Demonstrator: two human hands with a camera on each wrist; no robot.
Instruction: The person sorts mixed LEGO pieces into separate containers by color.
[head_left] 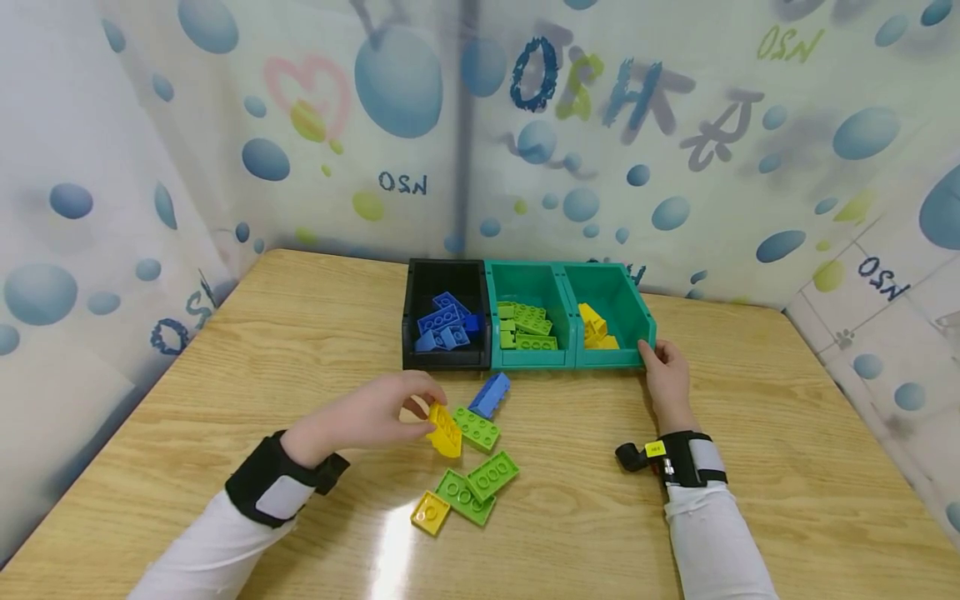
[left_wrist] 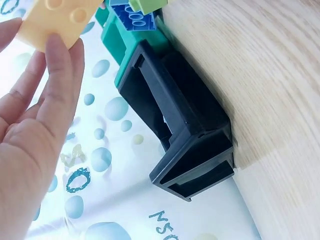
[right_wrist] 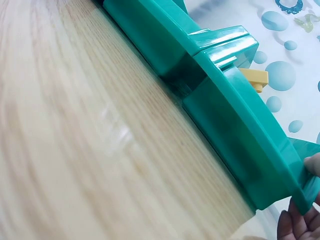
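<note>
We have the left hand (head_left: pixel 393 412) pinching a yellow brick (head_left: pixel 446 431) between thumb and fingers, brick tilted, near side of the bin row and left of centre. From the head view we can't tell if it touches the loose green brick (head_left: pixel 477 428) just right of it. Right hand (head_left: pixel 667 375) grips the near right corner of the right teal bin (head_left: pixel 611 359), thumb inside the wall, fingers outside.

Bins stand side by side on the wooden table (head_left: pixel 570 508). Left to right we see: black bin (head_left: pixel 447 361) with blue bricks (head_left: pixel 441 321), middle teal bin (head_left: pixel 534 360) with light green bricks (head_left: pixel 531 317), then the right one with yellow pieces (head_left: pixel 592 321).

Loose, near side of the bins: blue brick (head_left: pixel 490 396) lies just beyond that green one. Nearer to us, upper green brick (head_left: pixel 492 474) overlaps lower green brick (head_left: pixel 461 497); small yellow brick (head_left: pixel 431 512) sits at its left end. Bubble-print curtain (head_left: pixel 330 192) hangs along the far side. We wear a black strap on each wrist, over white sleeves (head_left: pixel 206 546).
</note>
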